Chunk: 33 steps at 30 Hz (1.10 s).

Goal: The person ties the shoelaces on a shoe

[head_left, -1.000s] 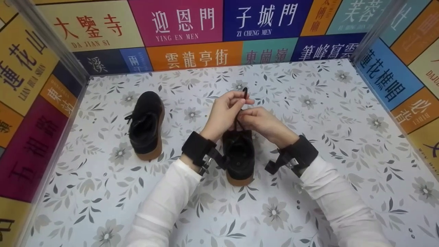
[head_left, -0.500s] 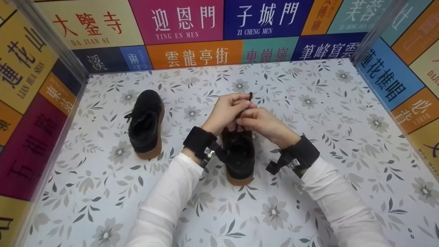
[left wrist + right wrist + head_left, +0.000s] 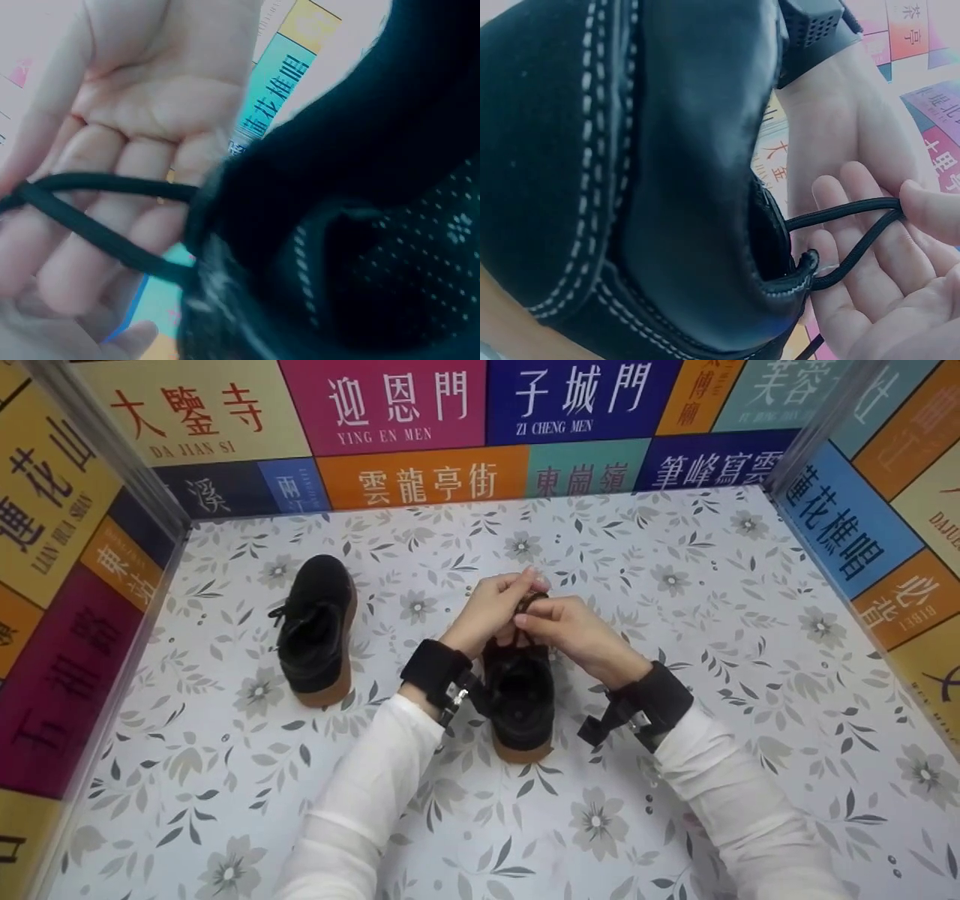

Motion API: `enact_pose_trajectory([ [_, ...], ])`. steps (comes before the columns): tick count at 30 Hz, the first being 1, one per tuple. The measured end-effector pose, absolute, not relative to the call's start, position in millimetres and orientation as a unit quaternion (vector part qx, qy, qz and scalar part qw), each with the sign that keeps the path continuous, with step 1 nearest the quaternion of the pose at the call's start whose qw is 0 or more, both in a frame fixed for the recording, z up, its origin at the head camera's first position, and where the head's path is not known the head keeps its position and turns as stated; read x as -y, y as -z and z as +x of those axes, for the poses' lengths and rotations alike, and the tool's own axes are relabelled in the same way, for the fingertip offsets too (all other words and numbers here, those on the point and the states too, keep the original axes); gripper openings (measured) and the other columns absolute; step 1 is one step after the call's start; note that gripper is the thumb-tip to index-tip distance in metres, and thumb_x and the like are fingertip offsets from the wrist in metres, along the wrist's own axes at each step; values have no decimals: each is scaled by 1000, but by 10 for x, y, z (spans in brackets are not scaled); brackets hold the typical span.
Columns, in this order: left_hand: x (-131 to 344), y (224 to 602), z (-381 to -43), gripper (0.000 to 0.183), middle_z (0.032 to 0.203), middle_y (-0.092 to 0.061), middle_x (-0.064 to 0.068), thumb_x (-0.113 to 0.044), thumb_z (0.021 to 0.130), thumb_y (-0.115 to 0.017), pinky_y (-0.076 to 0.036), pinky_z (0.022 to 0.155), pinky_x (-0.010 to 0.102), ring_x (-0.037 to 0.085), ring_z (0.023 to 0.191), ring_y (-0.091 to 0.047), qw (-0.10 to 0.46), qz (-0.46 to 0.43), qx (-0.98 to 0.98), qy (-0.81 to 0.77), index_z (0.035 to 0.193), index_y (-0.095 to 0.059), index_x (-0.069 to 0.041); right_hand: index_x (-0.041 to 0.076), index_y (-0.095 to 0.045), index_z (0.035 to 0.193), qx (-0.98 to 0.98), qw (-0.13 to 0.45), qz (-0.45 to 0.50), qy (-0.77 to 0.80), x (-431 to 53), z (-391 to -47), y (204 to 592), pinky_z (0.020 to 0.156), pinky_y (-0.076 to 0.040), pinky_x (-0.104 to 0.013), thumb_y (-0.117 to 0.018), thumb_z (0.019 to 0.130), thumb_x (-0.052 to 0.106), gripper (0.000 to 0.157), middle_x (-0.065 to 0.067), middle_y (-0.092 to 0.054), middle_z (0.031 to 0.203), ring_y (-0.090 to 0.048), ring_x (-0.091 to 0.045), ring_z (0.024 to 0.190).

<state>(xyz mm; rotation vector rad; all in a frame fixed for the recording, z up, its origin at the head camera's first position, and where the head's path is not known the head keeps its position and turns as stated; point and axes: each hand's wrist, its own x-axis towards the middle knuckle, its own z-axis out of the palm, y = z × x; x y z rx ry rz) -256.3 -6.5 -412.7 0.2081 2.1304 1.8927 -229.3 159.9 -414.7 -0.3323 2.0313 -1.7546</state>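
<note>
A black lace-up shoe [image 3: 521, 705] with a brown sole stands at the middle of the table, its heel toward me. Its black lace rises from the eyelets to both hands. My left hand [image 3: 491, 607] curls over the lace above the tongue, fingers partly overlapping the other hand. With thumb and fingers my right hand [image 3: 574, 630] pinches the lace close beside it. In the left wrist view two strands of the lace [image 3: 105, 236] meet at a crossing; the right wrist view shows the lace [image 3: 866, 244] taut at the thumb. Fingertips hide the upper part of the lace.
To the left stands a second black shoe [image 3: 315, 630], its lace tied at the side. A floral-patterned table [image 3: 600, 825] lies under both. Colourful panels [image 3: 420, 476] with printed characters wall in the back and sides. Black camera straps [image 3: 435, 667] circle both wrists.
The lace end or loop that stuck up above my left fingers has dropped from sight among the fingertips. Both hands have drawn closer together over the shoe, which stays in place.
</note>
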Motion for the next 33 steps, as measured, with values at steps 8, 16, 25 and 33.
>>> enact_pose_trajectory([
  [8, 205, 4268, -2602, 42, 131, -74, 21, -23, 117, -40, -51, 110, 30, 29, 123, -69, 123, 84, -739, -657, 134, -69, 2, -4, -67, 135, -711, 235, -116, 652, -1602, -2300, 4166, 92, -59, -23, -57, 111, 15, 32, 9, -83, 102, -77, -7, 101],
  [16, 404, 4420, -2646, 37, 132, -73, 21, -3, 105, -63, -56, 106, 35, 32, 121, -71, 93, 187, -803, -559, 142, -63, 0, -1, -72, 127, -710, 234, -113, 655, -1611, -2278, 4141, 91, -58, -22, -55, 112, 14, 27, 10, -82, 99, -76, -6, 100],
  [25, 308, 4510, -2650, 34, 116, -78, 19, 0, 101, -67, -56, 100, 31, 29, 106, -73, 29, 216, -827, -518, 134, -72, -3, -2, -70, 132, -709, 232, -105, 658, -1598, -2279, 4155, 87, -58, -23, -57, 111, 14, 30, 7, -82, 100, -75, -8, 98],
  [33, 284, 4529, -2656, 20, 112, -80, 19, -4, 100, -70, -58, 102, 38, 31, 107, -75, -30, 209, -831, -515, 118, -78, 2, -5, -70, 129, -701, 210, -111, 672, -1587, -2304, 4183, 88, -58, -22, -57, 110, 11, 28, 8, -83, 97, -76, -7, 97],
])
